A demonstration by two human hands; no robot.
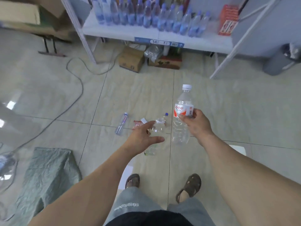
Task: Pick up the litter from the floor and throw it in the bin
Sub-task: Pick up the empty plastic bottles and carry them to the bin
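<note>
Plastic bottles: one (pixel 181 118) held, three (pixel 121 123) floored.

the left hand (pixel 143 136) hides part of a clear bottle (pixel 158 128); shelf bottles (pixel 146 13) are blurred.

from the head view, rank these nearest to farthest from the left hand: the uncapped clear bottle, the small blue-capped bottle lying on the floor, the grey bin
1. uncapped clear bottle, just beyond the left hand's fingers.
2. small blue-capped bottle, lying on the floor to the hand's left.
3. grey bin, far right, beside the shelf.
</note>
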